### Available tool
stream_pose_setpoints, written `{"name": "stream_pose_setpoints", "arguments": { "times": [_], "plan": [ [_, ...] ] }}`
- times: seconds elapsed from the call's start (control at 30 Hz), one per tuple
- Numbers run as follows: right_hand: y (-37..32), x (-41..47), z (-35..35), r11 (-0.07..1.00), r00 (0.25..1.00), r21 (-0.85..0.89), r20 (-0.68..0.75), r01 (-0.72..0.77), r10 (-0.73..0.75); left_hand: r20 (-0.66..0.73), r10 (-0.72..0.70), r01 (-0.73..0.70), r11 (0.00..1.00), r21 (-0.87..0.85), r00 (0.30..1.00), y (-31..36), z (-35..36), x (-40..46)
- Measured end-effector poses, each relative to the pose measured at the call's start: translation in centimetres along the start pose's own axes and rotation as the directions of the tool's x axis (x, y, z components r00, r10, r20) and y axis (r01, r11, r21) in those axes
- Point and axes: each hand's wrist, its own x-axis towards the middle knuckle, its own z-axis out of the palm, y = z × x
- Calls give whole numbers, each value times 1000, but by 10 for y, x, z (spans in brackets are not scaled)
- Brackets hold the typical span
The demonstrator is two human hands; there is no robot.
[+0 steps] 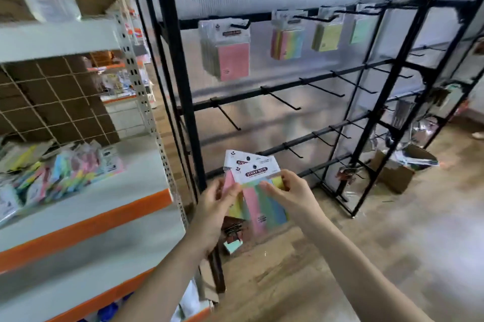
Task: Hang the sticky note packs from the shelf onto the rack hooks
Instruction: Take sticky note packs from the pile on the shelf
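Head view, looking down and forward at two bare forearms in a shop. Both hands meet in the lower middle, holding two overlapping packs [255, 190] of striped pastel sticky notes with white header cards labelled "STICKY NOTE". The left hand [214, 213] grips the packs' left edge, its fingers curled behind them and thumb in front. The right hand [293, 192] pinches the front pack near its top right, fingers [269, 186] clamped on the plastic sleeve. The packs are held in the air in front of the rack [183, 80], below its hooks and touching none of them.

The rack is a black metal frame with horizontal bars carrying forward-pointing hooks [284, 100]. On the top bar hang four lots of notes: pink packs [230, 54] at the left, then rainbow packs [288, 38], yellow packs [327, 36] and green packs [362, 29]. The hooks on the lower bars are bare.

At the left stands a white shelf [86, 206] with orange edging. A loose pile [60, 172] of more note packs lies on it. A cardboard box [395, 172] sits on the wooden floor [392, 243] at the right.
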Motion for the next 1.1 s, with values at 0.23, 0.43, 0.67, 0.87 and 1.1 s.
{"name": "stream_pose_setpoints", "arguments": {
  "times": [0.23, 0.43, 0.67, 0.87, 1.1],
  "plan": [
    [-13, 20, -86, 994, 963, 79, -265, 76, -52, 77, 97, -94, 995, -45, 992, 31, 75, 45],
    [-33, 67, -142, 981, 944, 142, -321, 131, -80, 48, 245, -242, 968, -63, 968, 70, 117, 101],
    [-79, 153, -184, 957, 897, -28, -340, 289, -281, 54, 400, -390, 910, -140, 915, 117, 154, 162],
    [-116, 219, -187, 927, 889, -44, -268, 374, -371, 59, 437, -420, 887, -193, 897, 143, 164, 202],
    [-127, 263, -185, 899, 880, 45, -233, 435, -414, -4, 490, -482, 856, -188, 871, 152, 172, 236]
  ]
}}
